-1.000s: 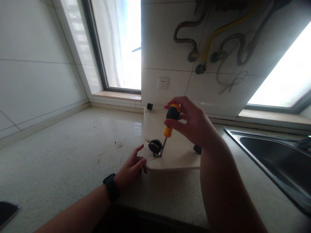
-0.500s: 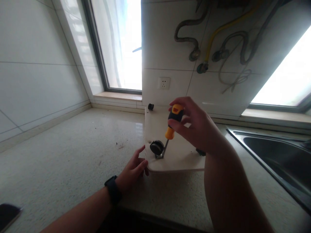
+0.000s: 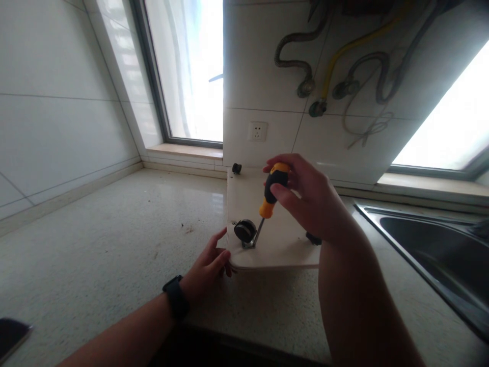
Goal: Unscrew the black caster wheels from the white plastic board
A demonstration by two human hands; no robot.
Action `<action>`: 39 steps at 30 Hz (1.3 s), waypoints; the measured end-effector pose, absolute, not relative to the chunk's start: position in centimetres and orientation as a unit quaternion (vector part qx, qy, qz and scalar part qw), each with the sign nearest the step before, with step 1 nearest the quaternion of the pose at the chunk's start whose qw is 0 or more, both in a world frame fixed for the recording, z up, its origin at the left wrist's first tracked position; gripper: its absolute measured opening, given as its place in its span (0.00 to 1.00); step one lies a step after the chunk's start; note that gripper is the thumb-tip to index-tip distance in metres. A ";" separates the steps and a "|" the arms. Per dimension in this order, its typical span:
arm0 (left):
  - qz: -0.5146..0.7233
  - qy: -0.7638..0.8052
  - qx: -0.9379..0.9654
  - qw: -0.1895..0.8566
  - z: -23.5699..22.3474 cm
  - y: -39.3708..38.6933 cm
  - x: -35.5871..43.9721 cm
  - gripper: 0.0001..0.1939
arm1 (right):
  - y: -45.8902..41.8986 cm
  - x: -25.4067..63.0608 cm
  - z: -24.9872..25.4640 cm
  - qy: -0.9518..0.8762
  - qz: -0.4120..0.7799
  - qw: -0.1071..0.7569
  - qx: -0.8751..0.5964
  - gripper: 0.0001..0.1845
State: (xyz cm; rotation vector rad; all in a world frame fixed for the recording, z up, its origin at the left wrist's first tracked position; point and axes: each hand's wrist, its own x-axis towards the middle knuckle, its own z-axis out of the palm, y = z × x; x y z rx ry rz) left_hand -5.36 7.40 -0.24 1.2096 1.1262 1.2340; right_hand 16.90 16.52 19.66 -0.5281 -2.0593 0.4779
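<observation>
My right hand [image 3: 303,191] is closed round the yellow and black handle of a screwdriver [image 3: 275,184], which leans with its shaft pointing down and left. The tip meets the metal mounting plate [image 3: 249,245] of a black caster wheel [image 3: 245,231] at the near left corner of a white board [image 3: 275,250]. My left hand [image 3: 214,260] grips the board's left edge at that corner, thumb against the side, some fingertips hidden. Another caster [image 3: 237,168] stands at the far left corner, and a third caster [image 3: 314,238] is partly covered by my right forearm.
The board lies on a speckled countertop [image 3: 114,244]. A metal sink [image 3: 382,216] is set in at the right. Behind are a tiled wall with a socket [image 3: 259,131], hoses [image 3: 294,62] and a window [image 3: 187,71]. A dark flat object [image 3: 13,334] lies at lower left.
The screwdriver's handle has turned, and my right thumb and fingers have shifted on it. Its tip stays at the caster's plate. My left hand keeps its place on the board.
</observation>
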 end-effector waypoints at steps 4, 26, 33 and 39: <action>0.524 0.465 0.490 0.518 -0.1 7.4 -5.2 0.49 | 16.6 16.4 19.6 -0.829 0.138 0.483 -0.247 0.27; 0.536 0.448 0.472 0.537 -0.4 7.4 -5.0 0.49 | 16.8 16.1 19.2 -0.802 0.294 0.496 -0.156 0.28; 0.534 0.452 0.475 0.534 -0.3 7.5 -5.0 0.50 | 16.8 15.9 19.4 -0.823 0.203 0.494 -0.193 0.28; 0.539 0.450 0.469 0.536 -0.2 7.5 -4.9 0.50 | 16.7 16.2 19.3 -0.816 0.307 0.466 -0.152 0.30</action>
